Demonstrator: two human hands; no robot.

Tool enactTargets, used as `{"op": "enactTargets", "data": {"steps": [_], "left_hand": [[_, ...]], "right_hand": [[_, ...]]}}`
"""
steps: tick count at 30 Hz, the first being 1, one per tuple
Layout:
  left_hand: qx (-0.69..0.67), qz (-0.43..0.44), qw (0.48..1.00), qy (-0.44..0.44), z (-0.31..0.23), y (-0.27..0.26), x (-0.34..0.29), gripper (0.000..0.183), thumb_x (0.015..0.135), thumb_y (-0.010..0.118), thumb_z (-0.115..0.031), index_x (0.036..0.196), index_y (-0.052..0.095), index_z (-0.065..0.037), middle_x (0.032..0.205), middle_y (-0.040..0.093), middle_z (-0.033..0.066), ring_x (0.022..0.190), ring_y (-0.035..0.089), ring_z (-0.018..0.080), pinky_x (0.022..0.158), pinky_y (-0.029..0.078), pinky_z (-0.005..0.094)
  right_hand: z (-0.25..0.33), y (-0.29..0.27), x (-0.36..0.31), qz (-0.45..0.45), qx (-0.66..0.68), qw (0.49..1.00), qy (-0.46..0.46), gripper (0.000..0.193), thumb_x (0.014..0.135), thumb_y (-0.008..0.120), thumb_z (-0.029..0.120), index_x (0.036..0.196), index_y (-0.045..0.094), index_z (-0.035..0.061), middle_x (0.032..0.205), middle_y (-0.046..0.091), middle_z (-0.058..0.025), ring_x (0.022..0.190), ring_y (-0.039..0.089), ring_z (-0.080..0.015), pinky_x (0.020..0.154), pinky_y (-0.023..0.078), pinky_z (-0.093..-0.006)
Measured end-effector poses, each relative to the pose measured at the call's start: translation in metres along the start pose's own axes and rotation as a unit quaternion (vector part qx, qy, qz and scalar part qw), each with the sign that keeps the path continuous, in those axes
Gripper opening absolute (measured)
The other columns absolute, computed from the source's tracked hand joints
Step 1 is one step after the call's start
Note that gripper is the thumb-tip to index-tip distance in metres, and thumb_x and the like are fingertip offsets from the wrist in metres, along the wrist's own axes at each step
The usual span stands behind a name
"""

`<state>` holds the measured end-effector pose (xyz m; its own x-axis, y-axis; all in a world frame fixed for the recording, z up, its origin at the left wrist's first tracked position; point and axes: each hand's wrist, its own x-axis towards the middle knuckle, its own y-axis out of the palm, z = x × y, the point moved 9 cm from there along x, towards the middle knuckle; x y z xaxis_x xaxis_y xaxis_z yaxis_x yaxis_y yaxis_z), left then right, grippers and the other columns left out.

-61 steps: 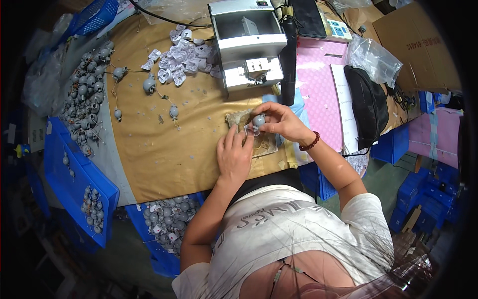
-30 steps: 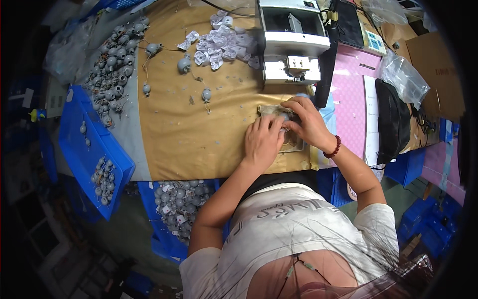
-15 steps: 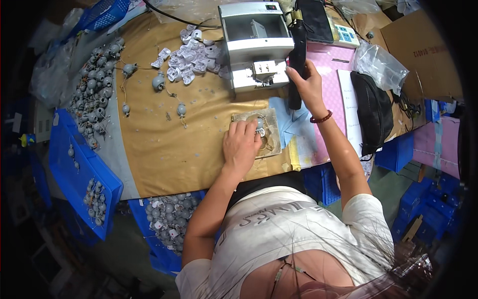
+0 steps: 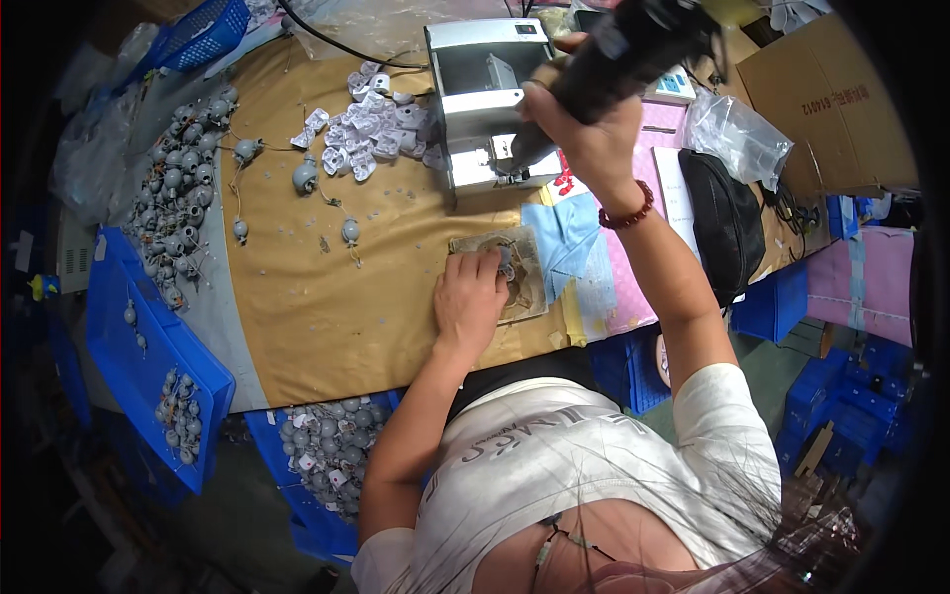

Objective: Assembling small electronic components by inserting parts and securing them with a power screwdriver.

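My left hand (image 4: 469,305) rests at the near left edge of a square, worn block (image 4: 535,294) with a hollow in it. Its bent fingertips hold a small grey round part (image 4: 506,261) in that hollow, partly covering it. My right hand (image 4: 600,148) is closed round a thick black electric screwdriver (image 4: 633,54), lifted off the table and blurred. The screwdriver's lower end slants down to the front of a silver screw feeder (image 4: 487,103); whether its tip touches is unclear. A blue cloth (image 4: 556,243) lies right of the block.
White plastic pieces (image 4: 371,134) are heaped left of the feeder. Grey round parts with wires (image 4: 183,188) cover the table's left side; more fill a blue bin (image 4: 336,445) below the edge. A black pouch (image 4: 722,223), clear bag (image 4: 737,139) and cardboard box (image 4: 831,109) stand right.
My right hand has raised the screwdriver from beside the feeder and tilted it, its lower end now at the feeder's front. The left hand stays on the grey part; the whole view has shifted slightly.
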<state>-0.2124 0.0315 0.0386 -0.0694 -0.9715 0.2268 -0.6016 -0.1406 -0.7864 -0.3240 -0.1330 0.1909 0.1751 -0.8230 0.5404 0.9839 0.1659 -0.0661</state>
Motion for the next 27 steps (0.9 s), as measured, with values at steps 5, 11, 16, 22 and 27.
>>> {"op": "enactTargets", "data": {"steps": [5, 11, 16, 22, 27], "left_hand": [[0.002, 0.009, 1.0, -0.004, 0.002, 0.0, 0.0, 0.039, 0.077, 0.074, -0.012, 0.115, 0.064, -0.007, 0.102, 0.064, 0.0106, 0.099, 0.058, 0.0319, 0.085, 0.051, 0.043], [0.0, 0.002, 1.0, -0.006, 0.004, 0.0, -0.001, 0.038, 0.077, 0.074, -0.013, 0.113, 0.064, -0.007, 0.101, 0.063, 0.0111, 0.099, 0.058, 0.0321, 0.084, 0.051, 0.0434], [0.021, -0.015, 1.0, 0.006, 0.004, 0.001, -0.002, 0.038, 0.075, 0.073, -0.014, 0.112, 0.064, -0.009, 0.099, 0.061, 0.0092, 0.097, 0.059, 0.0306, 0.076, 0.052, 0.0443], [0.026, -0.019, 0.999, 0.012, 0.004, 0.002, -0.002, 0.041, 0.075, 0.073, -0.015, 0.115, 0.063, -0.011, 0.097, 0.06, 0.0077, 0.096, 0.059, 0.029, 0.074, 0.051, 0.0441], [0.03, -0.013, 0.999, 0.01, 0.005, 0.004, -0.003, 0.041, 0.075, 0.073, -0.015, 0.115, 0.062, -0.012, 0.098, 0.059, 0.0073, 0.097, 0.058, 0.0288, 0.075, 0.051, 0.0434]], "right_hand": [[-0.031, 0.013, 0.009, -0.023, 0.026, 0.997, 0.071, 0.028, 0.079, 0.08, 0.007, 0.099, 0.06, 0.0033, 0.082, 0.066, -0.0009, 0.07, 0.06, -0.0075, 0.064, 0.05, -0.0254], [-0.027, 0.022, -0.032, 0.044, -0.023, 0.983, 0.176, 0.056, 0.08, 0.076, -0.004, 0.131, 0.053, -0.0038, 0.088, 0.067, -0.0057, 0.081, 0.067, -0.0135, 0.075, 0.054, -0.0295], [-0.006, 0.035, -0.082, 0.087, 0.074, 0.975, 0.191, 0.062, 0.08, 0.071, -0.009, 0.136, 0.043, -0.0026, 0.086, 0.065, -0.006, 0.079, 0.065, -0.0136, 0.074, 0.053, -0.0302], [-0.007, 0.035, -0.104, 0.085, 0.055, 0.983, 0.153, 0.066, 0.078, 0.07, -0.014, 0.137, 0.042, -0.0025, 0.089, 0.064, -0.0068, 0.078, 0.065, -0.0142, 0.072, 0.053, -0.0283], [-0.006, 0.036, -0.107, 0.095, 0.056, 0.984, 0.139, 0.067, 0.079, 0.068, -0.017, 0.138, 0.042, -0.0021, 0.089, 0.063, -0.0073, 0.081, 0.064, -0.0139, 0.073, 0.053, -0.0282]]}}
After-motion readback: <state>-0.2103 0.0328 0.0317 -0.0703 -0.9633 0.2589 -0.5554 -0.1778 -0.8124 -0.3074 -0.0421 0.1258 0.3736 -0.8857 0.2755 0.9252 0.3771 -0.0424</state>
